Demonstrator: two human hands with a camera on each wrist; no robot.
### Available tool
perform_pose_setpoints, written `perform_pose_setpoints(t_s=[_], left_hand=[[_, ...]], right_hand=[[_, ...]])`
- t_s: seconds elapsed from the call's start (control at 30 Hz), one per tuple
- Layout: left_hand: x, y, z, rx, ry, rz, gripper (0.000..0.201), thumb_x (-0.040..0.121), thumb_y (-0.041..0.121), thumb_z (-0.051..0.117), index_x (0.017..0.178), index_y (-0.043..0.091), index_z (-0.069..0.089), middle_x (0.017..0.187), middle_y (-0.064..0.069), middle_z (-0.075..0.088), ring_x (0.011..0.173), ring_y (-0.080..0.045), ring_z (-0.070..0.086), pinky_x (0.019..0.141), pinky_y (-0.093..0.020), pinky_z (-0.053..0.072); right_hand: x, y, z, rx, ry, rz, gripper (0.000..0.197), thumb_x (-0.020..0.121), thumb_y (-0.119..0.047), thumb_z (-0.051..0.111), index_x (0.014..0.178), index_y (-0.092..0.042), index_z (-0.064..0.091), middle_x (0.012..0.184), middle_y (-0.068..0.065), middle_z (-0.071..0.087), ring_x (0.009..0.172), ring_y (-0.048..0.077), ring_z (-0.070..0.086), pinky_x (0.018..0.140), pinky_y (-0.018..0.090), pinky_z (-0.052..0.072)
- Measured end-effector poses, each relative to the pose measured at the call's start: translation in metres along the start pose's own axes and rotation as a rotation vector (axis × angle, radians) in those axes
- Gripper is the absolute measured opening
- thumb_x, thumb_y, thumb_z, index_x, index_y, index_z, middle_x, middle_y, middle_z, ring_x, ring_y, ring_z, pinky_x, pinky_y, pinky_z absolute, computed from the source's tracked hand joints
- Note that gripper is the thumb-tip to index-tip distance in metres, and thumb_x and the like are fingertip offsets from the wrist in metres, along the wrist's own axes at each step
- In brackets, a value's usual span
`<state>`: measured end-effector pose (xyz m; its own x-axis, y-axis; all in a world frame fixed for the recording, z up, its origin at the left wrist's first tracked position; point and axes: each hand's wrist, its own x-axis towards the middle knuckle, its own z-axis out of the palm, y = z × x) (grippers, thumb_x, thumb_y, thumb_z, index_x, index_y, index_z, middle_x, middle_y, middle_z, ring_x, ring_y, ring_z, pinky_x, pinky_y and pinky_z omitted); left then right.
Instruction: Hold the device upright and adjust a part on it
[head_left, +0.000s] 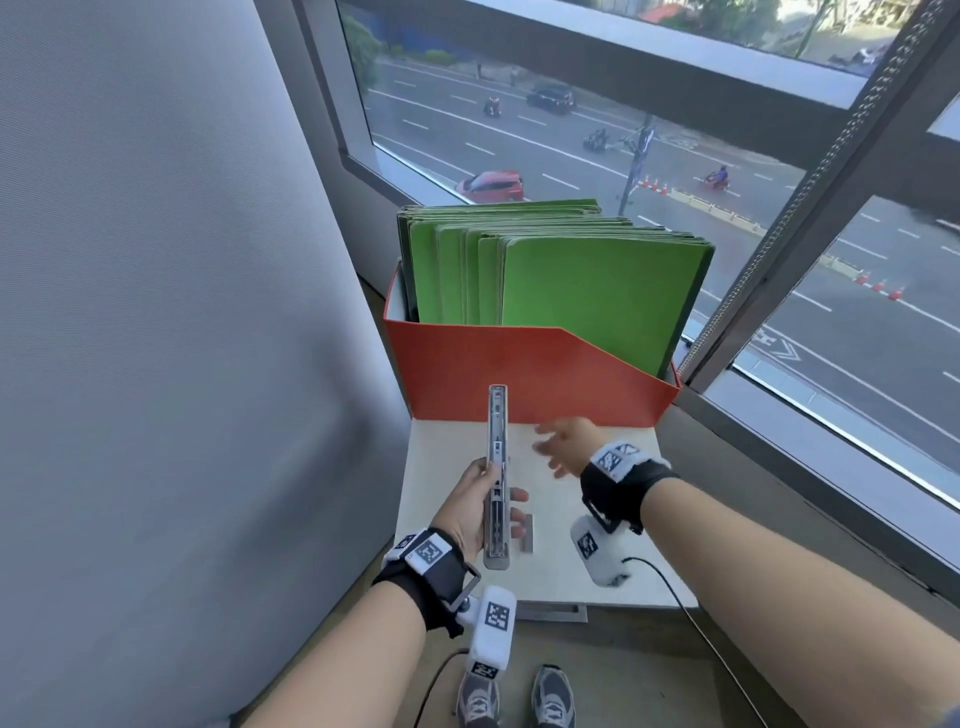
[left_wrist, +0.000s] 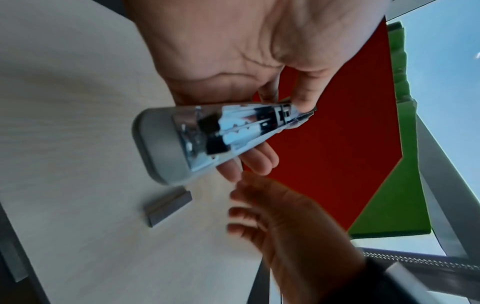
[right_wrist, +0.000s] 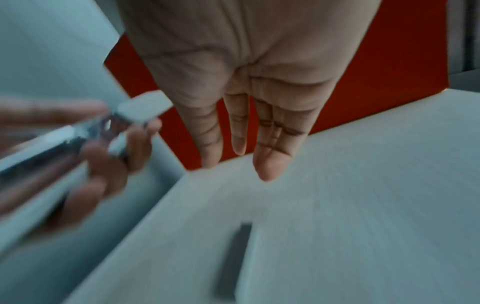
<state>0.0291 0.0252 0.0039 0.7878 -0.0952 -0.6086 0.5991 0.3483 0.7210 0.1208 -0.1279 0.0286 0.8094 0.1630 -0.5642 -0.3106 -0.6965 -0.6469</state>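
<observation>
1. The left hand (head_left: 470, 512) is gripping a long grey-and-chrome metal stapler (head_left: 496, 478), swung open, with the thumb on one side and the fingers (left_wrist: 255, 158) curling round the other; the stapler is pointing away from the person, above the near part of the bench.
2. The right hand (head_left: 566, 444) is hovering just right of the stapler with its fingers (right_wrist: 239, 131) straight and relaxed, holding nothing and touching nothing; it is showing blurred in the head and left wrist views.
3. A small grey strip of staples (left_wrist: 168, 206) is lying flat on the pale wood-grain bench (head_left: 613, 519), below the stapler's rear end and apart from both hands.
4. An orange-red cardboard file box (head_left: 519, 374) is standing at the far end of the bench, just beyond the right hand.
5. A row of upright green paper folders (head_left: 597, 280) is filling the box, rising well above its front wall.
6. A window (head_left: 623, 130) is running behind and to the right of the box, and a grey roller blind (head_left: 156, 312) is hanging to the left.
</observation>
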Motion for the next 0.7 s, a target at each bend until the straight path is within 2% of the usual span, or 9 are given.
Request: perform_pose_setpoints(t_s=[0.07, 0.13, 0.23, 0.3, 0.43, 0.57, 0.63, 0.7], left_hand=[[0.002, 0.002, -0.011, -0.015, 0.037, 0.007, 0.030, 0.097, 0.035, 0.042, 0.117, 0.014, 0.050, 0.086, -0.013, 0.069, 0.061, -0.024, 0.062, 0.066, -0.040, 0.055], [0.003, 0.002, -0.019, -0.035, 0.067, 0.008, 0.023, 0.097, 0.034, 0.043, 0.109, 0.015, 0.051, 0.092, -0.015, 0.070, 0.065, -0.026, 0.064, 0.070, -0.043, 0.055], [0.003, 0.005, -0.025, -0.056, 0.092, 0.008, 0.017, 0.098, 0.031, 0.043, 0.101, 0.018, 0.052, 0.095, -0.015, 0.070, 0.069, -0.025, 0.067, 0.073, -0.043, 0.055], [0.004, 0.005, -0.027, -0.066, 0.098, 0.008, 0.015, 0.098, 0.030, 0.043, 0.098, 0.019, 0.053, 0.097, -0.014, 0.071, 0.072, -0.026, 0.069, 0.075, -0.042, 0.055], [0.005, 0.006, -0.027, -0.079, 0.100, 0.011, 0.013, 0.098, 0.027, 0.043, 0.099, 0.019, 0.053, 0.102, -0.015, 0.072, 0.080, -0.029, 0.069, 0.078, -0.042, 0.054], [0.006, 0.006, -0.025, -0.086, 0.081, 0.007, 0.014, 0.098, 0.027, 0.043, 0.101, 0.019, 0.053, 0.108, -0.017, 0.071, 0.086, -0.031, 0.068, 0.082, -0.044, 0.054], [0.008, 0.006, -0.025, -0.078, 0.071, 0.004, 0.014, 0.098, 0.028, 0.042, 0.100, 0.020, 0.053, 0.112, -0.018, 0.069, 0.086, -0.031, 0.068, 0.083, -0.044, 0.053], [0.009, 0.005, -0.023, -0.073, 0.064, -0.001, 0.014, 0.098, 0.029, 0.042, 0.099, 0.020, 0.053, 0.116, -0.021, 0.068, 0.084, -0.031, 0.067, 0.083, -0.044, 0.053]], right_hand=[[0.002, 0.016, 0.024, -0.243, -0.078, 0.026, 0.045, 0.084, -0.026, 0.069, 0.126, -0.018, 0.057, 0.116, 0.010, 0.069, 0.096, 0.025, 0.067, 0.088, 0.034, 0.054], [0.000, 0.030, 0.048, -0.408, -0.128, 0.010, 0.057, 0.080, -0.030, 0.072, 0.132, -0.019, 0.051, 0.128, 0.009, 0.059, 0.112, 0.025, 0.060, 0.096, 0.033, 0.048], [-0.003, 0.042, 0.072, -0.456, -0.145, 0.032, 0.069, 0.077, -0.030, 0.074, 0.137, -0.016, 0.043, 0.137, 0.011, 0.041, 0.116, 0.029, 0.056, 0.100, 0.038, 0.047], [-0.002, 0.045, 0.080, -0.448, -0.120, 0.057, 0.070, 0.077, -0.027, 0.075, 0.137, -0.012, 0.041, 0.137, 0.013, 0.036, 0.114, 0.031, 0.056, 0.100, 0.038, 0.048], [0.002, 0.050, 0.087, -0.424, -0.081, 0.057, 0.058, 0.079, -0.020, 0.074, 0.129, -0.008, 0.047, 0.133, 0.013, 0.039, 0.110, 0.031, 0.058, 0.096, 0.037, 0.048], [0.004, 0.054, 0.088, -0.377, -0.055, 0.059, 0.039, 0.080, -0.013, 0.070, 0.115, -0.005, 0.055, 0.126, 0.014, 0.048, 0.097, 0.028, 0.058, 0.090, 0.033, 0.049], [0.004, 0.056, 0.086, -0.330, -0.027, 0.059, 0.029, 0.080, -0.010, 0.066, 0.107, -0.006, 0.057, 0.118, 0.014, 0.056, 0.086, 0.024, 0.052, 0.080, 0.030, 0.049], [0.002, 0.056, 0.081, -0.274, 0.003, 0.060, 0.018, 0.079, -0.009, 0.062, 0.097, -0.010, 0.057, 0.103, 0.011, 0.062, 0.079, 0.022, 0.053, 0.067, 0.026, 0.047]])
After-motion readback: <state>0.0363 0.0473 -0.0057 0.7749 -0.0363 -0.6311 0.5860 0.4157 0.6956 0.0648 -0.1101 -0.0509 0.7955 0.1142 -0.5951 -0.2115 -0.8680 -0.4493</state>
